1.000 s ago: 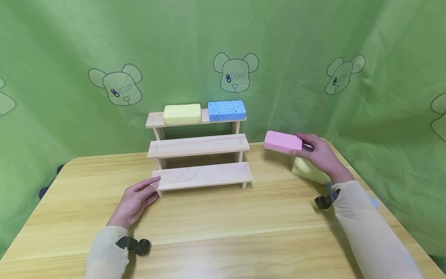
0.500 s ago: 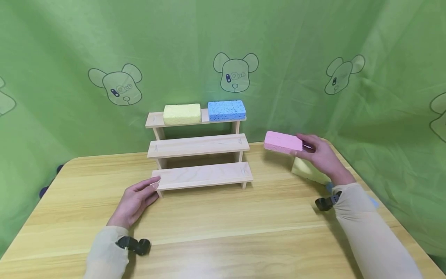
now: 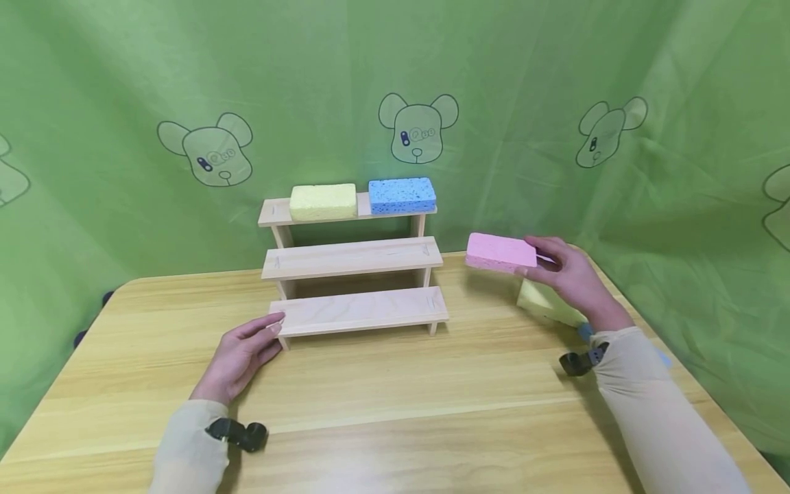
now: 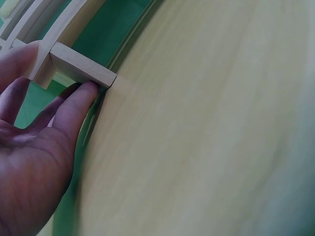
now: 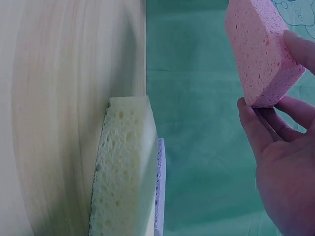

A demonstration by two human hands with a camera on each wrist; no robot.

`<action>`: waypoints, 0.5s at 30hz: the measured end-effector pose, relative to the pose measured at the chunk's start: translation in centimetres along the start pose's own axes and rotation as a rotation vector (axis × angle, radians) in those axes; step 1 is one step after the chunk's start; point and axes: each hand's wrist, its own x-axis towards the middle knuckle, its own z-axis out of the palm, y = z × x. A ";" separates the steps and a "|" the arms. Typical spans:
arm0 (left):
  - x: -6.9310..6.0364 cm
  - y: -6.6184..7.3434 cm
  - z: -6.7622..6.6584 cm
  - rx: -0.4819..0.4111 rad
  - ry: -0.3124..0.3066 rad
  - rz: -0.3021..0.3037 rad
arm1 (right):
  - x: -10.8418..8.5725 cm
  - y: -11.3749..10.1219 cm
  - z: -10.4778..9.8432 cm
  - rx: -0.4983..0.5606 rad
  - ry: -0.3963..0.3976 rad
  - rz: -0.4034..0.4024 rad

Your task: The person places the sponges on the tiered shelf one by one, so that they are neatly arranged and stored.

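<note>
A pink sponge (image 3: 500,251) is pinched at its right end by my right hand (image 3: 570,278), held above the table. In the right wrist view, thumb and fingers grip the end of the pink sponge (image 5: 258,54). My left hand (image 3: 242,357) holds the left front corner of a three-step wooden shelf (image 3: 358,312). Seen from the left wrist, its digits touch the lowest board's end and the short leg (image 4: 81,64). On the top step, a yellow sponge (image 3: 323,203) lies left of a blue sponge (image 3: 402,196).
Under my right forearm, another yellow sponge (image 3: 549,302) rests on the table (image 3: 395,412). Bluish pieces (image 3: 585,332) show beside it, mostly hidden; the right wrist view has a purplish sponge (image 5: 160,187) behind the yellow one. A green curtain (image 3: 321,82) encloses the back and sides.
Almost nothing differs: the right hand and pink sponge have shifted only very slightly. The left hand and shelf stay put.
</note>
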 end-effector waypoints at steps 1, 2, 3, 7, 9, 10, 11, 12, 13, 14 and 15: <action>0.0 0.0 0.0 0.001 -0.001 0.000 | 0.0 -0.1 0.0 -0.001 0.002 0.001; 0.0 0.0 0.0 0.001 -0.002 0.000 | 0.0 -0.1 0.0 -0.001 0.004 0.001; 0.0 0.0 0.0 0.000 -0.003 -0.001 | 0.0 -0.2 0.0 0.000 0.007 0.002; 0.0 0.0 0.0 0.002 -0.004 0.000 | -0.1 -0.4 0.1 -0.009 0.017 0.004; 0.0 0.0 0.0 0.002 -0.004 0.000 | -0.2 -0.6 0.1 -0.014 0.021 0.004; 0.0 0.0 0.0 0.002 -0.004 0.001 | -0.2 -0.7 0.1 -0.016 0.023 0.002; 0.0 0.0 0.0 0.002 -0.004 0.001 | -0.2 -0.8 0.2 -0.016 0.025 0.000; 0.0 0.0 0.0 0.002 -0.004 0.002 | -0.2 -0.9 0.2 -0.013 0.026 -0.002; 0.0 0.0 0.0 0.003 -0.006 0.002 | -0.3 -1.0 0.2 -0.010 0.027 -0.004; 0.0 0.0 0.0 0.002 -0.005 0.003 | -0.3 -1.1 0.2 -0.008 0.028 -0.005; 0.0 0.0 0.0 0.002 -0.006 0.004 | -0.3 -1.2 0.3 -0.005 0.029 -0.008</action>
